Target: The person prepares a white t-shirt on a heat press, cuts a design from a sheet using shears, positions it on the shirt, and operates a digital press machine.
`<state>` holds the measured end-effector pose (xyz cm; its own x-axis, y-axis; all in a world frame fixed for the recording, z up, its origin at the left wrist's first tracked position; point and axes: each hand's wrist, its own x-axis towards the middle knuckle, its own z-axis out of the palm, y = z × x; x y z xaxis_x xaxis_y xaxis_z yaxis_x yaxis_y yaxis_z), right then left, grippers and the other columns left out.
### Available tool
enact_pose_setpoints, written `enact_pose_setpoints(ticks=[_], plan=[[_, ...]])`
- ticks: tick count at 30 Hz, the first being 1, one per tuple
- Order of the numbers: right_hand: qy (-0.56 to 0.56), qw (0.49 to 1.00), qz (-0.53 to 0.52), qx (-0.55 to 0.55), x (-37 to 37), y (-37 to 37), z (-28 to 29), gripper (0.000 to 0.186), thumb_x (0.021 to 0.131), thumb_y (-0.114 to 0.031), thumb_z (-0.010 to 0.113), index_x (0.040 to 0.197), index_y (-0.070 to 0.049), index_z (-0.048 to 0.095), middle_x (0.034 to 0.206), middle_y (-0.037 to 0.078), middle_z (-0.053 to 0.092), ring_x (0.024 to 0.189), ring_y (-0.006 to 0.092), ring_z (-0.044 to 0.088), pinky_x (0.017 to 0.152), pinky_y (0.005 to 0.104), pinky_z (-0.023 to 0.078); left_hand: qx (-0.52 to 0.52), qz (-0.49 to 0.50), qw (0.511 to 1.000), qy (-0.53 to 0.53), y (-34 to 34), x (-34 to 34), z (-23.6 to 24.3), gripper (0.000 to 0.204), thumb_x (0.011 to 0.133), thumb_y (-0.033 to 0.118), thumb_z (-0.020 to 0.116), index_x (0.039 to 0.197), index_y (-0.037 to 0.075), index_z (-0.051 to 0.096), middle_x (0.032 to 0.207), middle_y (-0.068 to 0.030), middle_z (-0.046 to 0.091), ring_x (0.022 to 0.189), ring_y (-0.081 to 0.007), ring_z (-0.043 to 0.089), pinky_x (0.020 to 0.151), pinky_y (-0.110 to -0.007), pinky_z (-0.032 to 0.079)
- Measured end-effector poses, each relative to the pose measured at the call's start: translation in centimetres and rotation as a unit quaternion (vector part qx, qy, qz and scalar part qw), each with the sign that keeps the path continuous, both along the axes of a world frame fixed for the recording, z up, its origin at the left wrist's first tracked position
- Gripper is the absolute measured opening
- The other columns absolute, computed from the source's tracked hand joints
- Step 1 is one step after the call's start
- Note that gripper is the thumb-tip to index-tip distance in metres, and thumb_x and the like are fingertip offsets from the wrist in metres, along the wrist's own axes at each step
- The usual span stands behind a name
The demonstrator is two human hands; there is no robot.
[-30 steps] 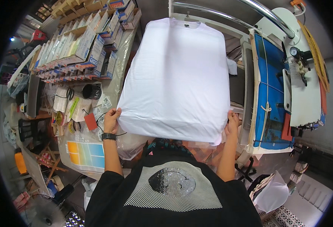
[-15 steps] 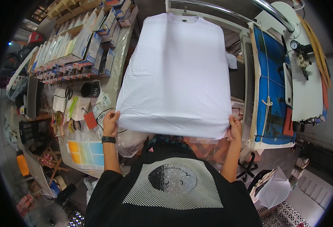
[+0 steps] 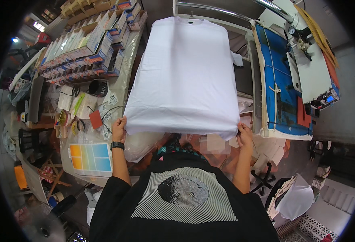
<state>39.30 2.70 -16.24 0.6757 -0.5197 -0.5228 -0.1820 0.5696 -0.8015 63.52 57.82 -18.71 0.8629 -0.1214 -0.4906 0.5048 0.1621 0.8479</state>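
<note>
A white T-shirt (image 3: 185,76) lies spread out in front of me, its neckline at the far end and its hem toward me. My left hand (image 3: 119,128) pinches the hem's near left corner, with a dark watch on that wrist. At the opposite corner my right hand (image 3: 244,134) grips the hem between thumb and fingers. The hem stretches between both hands with soft wrinkles, and one short sleeve hangs at the right side. Whatever supports the shirt is mostly hidden beneath it.
On the left, a plastic-covered table (image 3: 131,60) carries rows of cardboard boxes (image 3: 82,48), a black mug (image 3: 98,88), a red tag (image 3: 95,119) and a colour sheet (image 3: 90,157). To the right stand a blue screen panel (image 3: 280,80) tied with cord and a machine with a pressure gauge (image 3: 292,31).
Both hands still hold the hem corners. The near hem has lifted a little away from me, showing more floor beneath, and the view has shifted slightly.
</note>
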Motion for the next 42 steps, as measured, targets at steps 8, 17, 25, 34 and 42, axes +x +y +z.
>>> enact_pose_setpoints(ticks=[8,17,25,34,42], plan=[[0.046,0.997,-0.009,-0.066,-1.6,0.7,-1.7,0.015,0.089,-0.011,0.072,0.099,-0.001,0.066,0.087,0.004,0.067,0.073,0.0104,0.06,0.067,0.0238,0.049,0.017,0.018,1.0,-0.006,-0.3,-1.6,0.6,0.02,0.09,0.024,0.072,0.097,0.006,0.067,0.085,0.0019,0.065,0.076,-0.0097,0.059,0.07,-0.027,0.047],[-0.021,0.999,-0.042,-0.009,-1.7,2.0,-0.4,0.018,0.094,-0.019,0.067,0.096,-0.001,0.066,0.089,0.004,0.066,0.082,0.0131,0.061,0.075,0.0262,0.051,-0.049,-0.033,0.998,0.016,-0.9,-2.2,0.0,0.02,0.098,0.025,0.062,0.102,0.006,0.065,0.092,0.0009,0.066,0.083,-0.0106,0.061,0.079,-0.026,0.047],[-0.01,0.996,-0.057,-0.067,-2.9,2.4,-2.2,0.02,0.096,-0.02,0.065,0.097,0.0,0.064,0.087,0.004,0.065,0.082,0.0134,0.06,0.077,0.0266,0.051,-0.072,0.049,0.995,-0.052,-0.6,-4.1,-1.1,0.021,0.099,0.026,0.061,0.101,0.006,0.066,0.097,0.0015,0.066,0.088,-0.0074,0.058,0.081,-0.024,0.046],[0.235,0.92,0.058,-0.308,-0.3,2.9,-0.1,0.019,0.098,-0.013,0.056,0.093,0.002,0.067,0.076,0.004,0.065,0.068,0.0123,0.058,0.064,0.0266,0.048,0.229,0.008,0.968,-0.105,-1.1,-2.3,-1.9,0.023,0.096,0.022,0.063,0.106,0.003,0.069,0.094,-0.0002,0.065,0.083,-0.01,0.056,0.076,-0.025,0.046],[0.061,0.938,-0.021,-0.34,17.6,-4.4,1.2,0.043,0.102,-0.033,0.049,0.103,0.006,0.067,0.088,0.011,0.069,0.078,0.0152,0.065,0.069,0.0274,0.052,0.161,-0.04,0.985,-0.04,-11.6,13.7,1.8,0.047,0.101,0.044,0.049,0.115,0.004,0.067,0.096,0.0006,0.067,0.082,-0.008,0.059,0.067,-0.022,0.044]])
